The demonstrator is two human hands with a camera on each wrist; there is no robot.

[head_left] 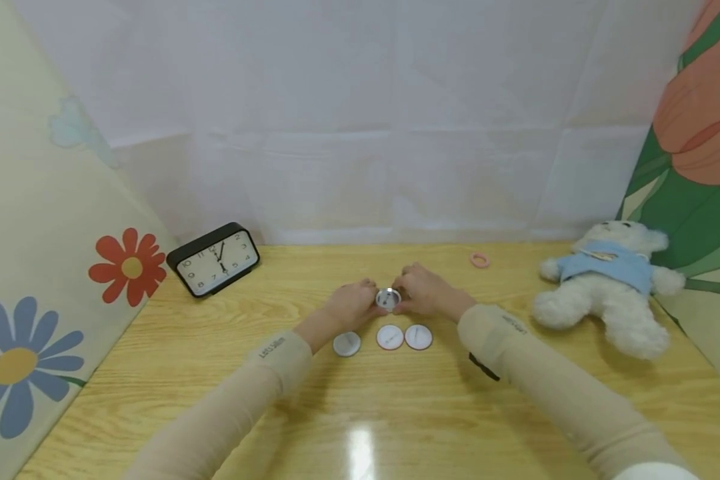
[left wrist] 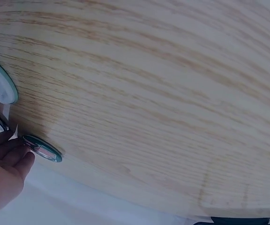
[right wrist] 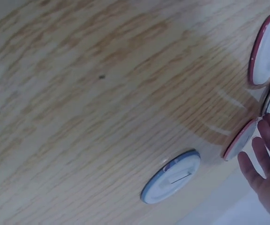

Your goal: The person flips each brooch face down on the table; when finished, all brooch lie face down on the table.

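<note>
In the head view, my left hand (head_left: 351, 301) and right hand (head_left: 425, 291) meet at a shiny round pin badge (head_left: 389, 299), its silvery back facing up. Fingers of both hands pinch its rim from opposite sides. Closer to me lie three white-backed badges: a left one (head_left: 347, 343), a middle one (head_left: 390, 337) and a right one (head_left: 419, 337). In the left wrist view, a green-edged badge (left wrist: 42, 148) lies tilted at the left fingertips. The right wrist view has a blue-edged badge (right wrist: 170, 176) and a red-edged badge (right wrist: 240, 139) beside the right fingers.
A black-framed clock (head_left: 217, 261) stands at the back left of the wooden table (head_left: 360, 393). A pink ring (head_left: 480, 260) lies at the back right. The white plush toy (head_left: 609, 280) in blue clothing lies at the far right. White cloth (head_left: 360, 167) hangs behind.
</note>
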